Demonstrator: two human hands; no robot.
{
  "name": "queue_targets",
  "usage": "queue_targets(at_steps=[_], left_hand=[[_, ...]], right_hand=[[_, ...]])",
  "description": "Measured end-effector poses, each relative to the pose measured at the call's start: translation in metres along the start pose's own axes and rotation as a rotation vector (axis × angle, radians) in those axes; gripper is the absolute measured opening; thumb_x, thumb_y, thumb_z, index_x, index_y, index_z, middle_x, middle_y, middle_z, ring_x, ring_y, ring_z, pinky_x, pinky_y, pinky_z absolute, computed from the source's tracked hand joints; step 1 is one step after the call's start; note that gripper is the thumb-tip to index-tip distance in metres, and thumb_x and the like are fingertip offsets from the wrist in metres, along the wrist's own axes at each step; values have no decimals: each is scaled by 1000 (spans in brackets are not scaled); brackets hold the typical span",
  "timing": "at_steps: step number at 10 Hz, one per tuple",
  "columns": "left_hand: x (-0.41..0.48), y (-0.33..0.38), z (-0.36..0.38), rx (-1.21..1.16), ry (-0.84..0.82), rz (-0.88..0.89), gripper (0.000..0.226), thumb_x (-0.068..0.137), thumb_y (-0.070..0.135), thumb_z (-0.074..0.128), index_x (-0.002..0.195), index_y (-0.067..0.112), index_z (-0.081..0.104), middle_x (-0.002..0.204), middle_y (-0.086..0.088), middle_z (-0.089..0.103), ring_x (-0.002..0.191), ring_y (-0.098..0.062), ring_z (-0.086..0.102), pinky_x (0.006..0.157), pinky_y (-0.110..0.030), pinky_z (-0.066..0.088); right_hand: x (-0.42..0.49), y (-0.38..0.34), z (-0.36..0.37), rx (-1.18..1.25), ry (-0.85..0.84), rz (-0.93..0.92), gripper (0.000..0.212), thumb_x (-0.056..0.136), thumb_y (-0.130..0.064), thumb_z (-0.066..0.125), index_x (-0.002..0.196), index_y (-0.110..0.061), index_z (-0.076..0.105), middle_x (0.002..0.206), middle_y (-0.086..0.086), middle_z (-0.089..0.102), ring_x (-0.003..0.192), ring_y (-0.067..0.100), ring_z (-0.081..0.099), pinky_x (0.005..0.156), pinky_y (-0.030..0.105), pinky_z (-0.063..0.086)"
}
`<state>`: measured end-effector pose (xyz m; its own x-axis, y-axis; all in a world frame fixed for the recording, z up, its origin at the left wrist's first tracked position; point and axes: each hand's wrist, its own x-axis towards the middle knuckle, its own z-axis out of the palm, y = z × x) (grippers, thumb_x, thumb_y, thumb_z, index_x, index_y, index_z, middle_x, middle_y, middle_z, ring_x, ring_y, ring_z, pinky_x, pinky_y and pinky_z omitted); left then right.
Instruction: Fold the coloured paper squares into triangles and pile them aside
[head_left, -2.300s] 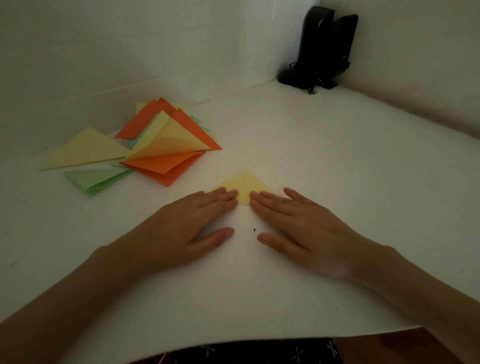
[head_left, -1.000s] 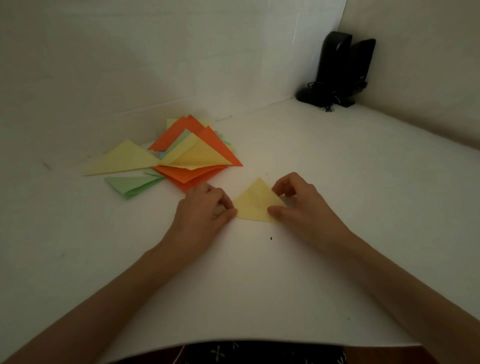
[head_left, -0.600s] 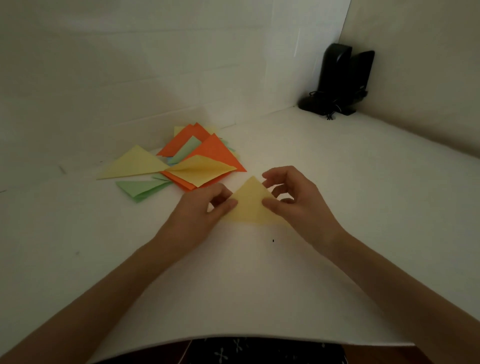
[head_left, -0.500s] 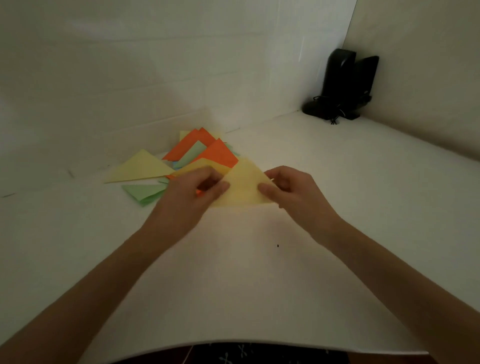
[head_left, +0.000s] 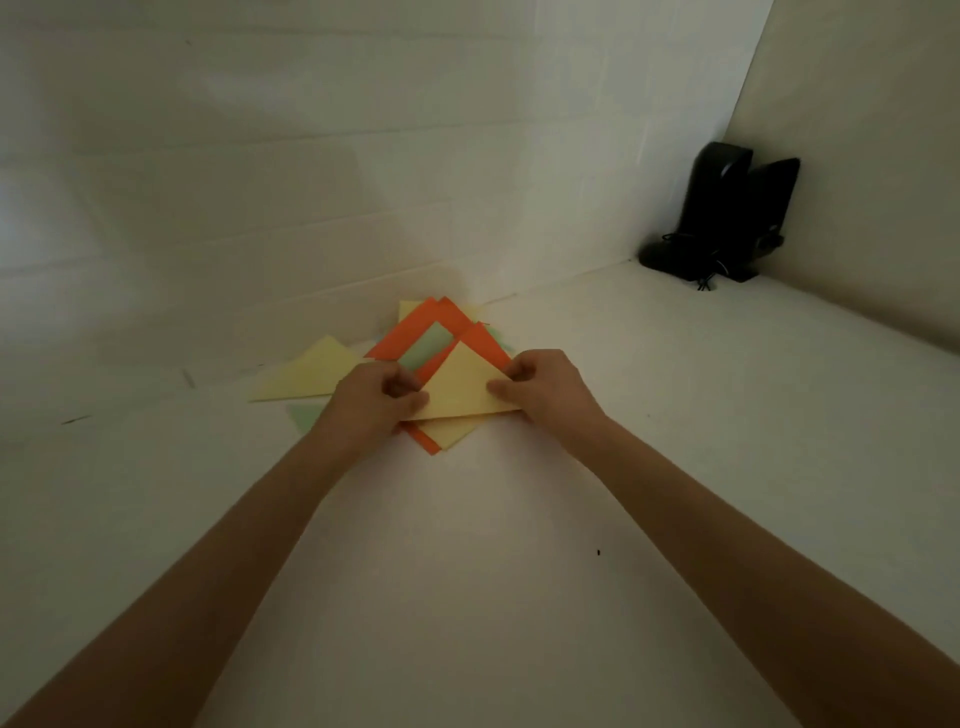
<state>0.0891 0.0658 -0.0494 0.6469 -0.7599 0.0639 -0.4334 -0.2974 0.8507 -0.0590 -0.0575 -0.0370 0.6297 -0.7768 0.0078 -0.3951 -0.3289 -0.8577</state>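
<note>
A yellow paper triangle is held just over the pile of folded triangles, its point facing away from me. My left hand pinches its left corner and my right hand pinches its right corner. The pile holds orange, yellow and green triangles, fanned out on the white table near the back wall. My left hand hides part of the pile.
A pale yellow triangle and a green one stick out to the pile's left. Two black speakers with a cable stand in the far right corner. White walls close in behind the pile and to the right.
Both hands lifted the yellow triangle off the table in front of me and carried it forward and left, over the pile.
</note>
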Motion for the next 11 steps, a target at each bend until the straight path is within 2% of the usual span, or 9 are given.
queue_targets(at_steps=[2,3,4,5,6,7,8,10,11], left_hand=[[-9,-2,12,457,232,148,12,88,25,64,87,15,58,88,-1,58,81,-19,54,67,-31,40],[-15,-2,17,635,251,237,12,93,24,55,93,13,55,101,-6,54,93,-25,53,68,-36,41],[-17,-2,17,632,188,333,14,94,20,52,93,8,59,97,-9,55,87,-28,56,67,-37,42],[-20,-11,14,676,85,538,37,92,30,43,84,6,70,87,-9,64,77,-30,61,63,-33,46],[-26,-8,16,727,-48,430,63,91,48,23,118,9,65,125,-10,62,111,-29,59,93,-39,45],[-23,-13,21,823,-164,225,69,91,57,6,150,23,20,158,8,13,145,-11,11,116,-34,8],[-18,-10,21,842,-169,201,60,97,53,12,151,26,11,158,11,4,145,-9,1,116,-35,2],[-25,12,2,599,-2,339,87,76,67,16,143,17,37,153,-2,29,143,-18,21,114,-43,12],[-49,46,-50,355,188,670,60,84,49,45,127,9,55,132,-5,55,124,-13,48,107,-28,32]], right_hand=[[5,4,15,-609,143,-127,26,88,-36,60,101,-13,57,102,4,54,98,24,49,78,33,40],[3,9,17,-693,210,-306,28,89,-28,61,110,-12,52,108,7,46,101,25,45,80,32,37],[-2,16,17,-609,14,-567,13,88,-11,57,100,-8,61,101,10,54,93,31,54,71,36,44],[-6,25,15,-702,16,-747,25,77,-2,48,86,-9,71,83,9,62,75,30,60,56,29,46],[-3,31,16,-741,22,-742,39,59,1,44,85,-8,72,81,9,63,65,31,61,53,28,47],[4,33,21,-702,-2,-669,46,62,1,46,101,-4,71,95,16,66,76,35,65,68,37,52],[9,32,22,-661,-38,-632,49,65,4,43,105,-1,69,103,19,65,88,36,65,80,40,51],[-14,9,-10,-445,-100,-541,53,80,13,42,129,-5,55,135,15,49,126,29,45,104,19,23],[-56,-15,-69,-282,90,-662,39,87,-2,47,122,-12,61,128,4,55,121,15,49,104,14,30]])
